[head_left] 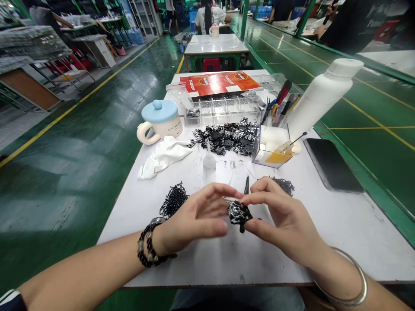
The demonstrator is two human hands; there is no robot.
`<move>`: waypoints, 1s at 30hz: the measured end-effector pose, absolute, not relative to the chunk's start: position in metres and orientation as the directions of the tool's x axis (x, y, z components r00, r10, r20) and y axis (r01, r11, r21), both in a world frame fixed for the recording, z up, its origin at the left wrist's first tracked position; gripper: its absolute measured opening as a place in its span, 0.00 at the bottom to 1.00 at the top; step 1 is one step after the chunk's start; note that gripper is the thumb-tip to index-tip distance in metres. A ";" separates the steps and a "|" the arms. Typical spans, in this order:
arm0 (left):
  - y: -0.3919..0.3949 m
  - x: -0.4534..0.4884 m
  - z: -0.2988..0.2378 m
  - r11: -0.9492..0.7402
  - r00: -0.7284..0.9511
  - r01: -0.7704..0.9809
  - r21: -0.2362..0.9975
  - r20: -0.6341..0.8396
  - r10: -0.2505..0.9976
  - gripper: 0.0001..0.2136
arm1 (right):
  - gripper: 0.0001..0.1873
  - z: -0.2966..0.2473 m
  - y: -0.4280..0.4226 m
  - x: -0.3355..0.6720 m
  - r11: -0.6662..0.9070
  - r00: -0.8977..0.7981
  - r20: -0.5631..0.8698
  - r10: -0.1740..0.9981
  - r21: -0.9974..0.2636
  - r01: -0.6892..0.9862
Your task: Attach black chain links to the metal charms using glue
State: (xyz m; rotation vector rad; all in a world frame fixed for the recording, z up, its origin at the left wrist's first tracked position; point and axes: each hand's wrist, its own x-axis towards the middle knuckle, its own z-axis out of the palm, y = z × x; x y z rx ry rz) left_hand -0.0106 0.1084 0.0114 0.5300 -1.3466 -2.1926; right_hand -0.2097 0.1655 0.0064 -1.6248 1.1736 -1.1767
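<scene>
Well, the left hand point(193, 215) and right hand point(283, 221) each had its grip clamped on a black metal charm point(239, 213), held between them above the white table point(343, 233), near tangled black chains point(174, 200).

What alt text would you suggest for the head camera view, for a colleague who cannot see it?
The left hand and right hand pinch a small black and silver piece above a white table, with black chains on either side. Beyond lie a heap of black pieces, a white cloth, a blue-lidded mug and a white bottle.
</scene>
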 end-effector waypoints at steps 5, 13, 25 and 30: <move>0.110 -0.002 0.018 0.592 -0.662 0.010 0.806 0.449 -0.600 0.31 | 0.10 0.008 0.165 -0.210 -0.197 0.186 0.159 -0.970 -0.958 -0.210; 0.110 -0.005 0.021 0.774 -0.692 -0.074 0.628 0.527 -0.494 0.24 | 0.08 0.010 0.164 -0.206 -0.123 0.220 0.081 -0.972 -0.975 -0.187; 0.112 -0.009 0.022 0.810 -0.648 -0.085 0.580 0.586 -0.487 0.17 | 0.06 0.011 0.165 -0.207 -0.040 0.249 -0.005 -0.968 -0.984 -0.175; 0.109 -0.009 0.020 0.866 -0.638 -0.089 0.492 0.640 -0.429 0.14 | 0.06 0.013 0.164 -0.206 -0.034 0.299 -0.031 -0.954 -0.977 -0.210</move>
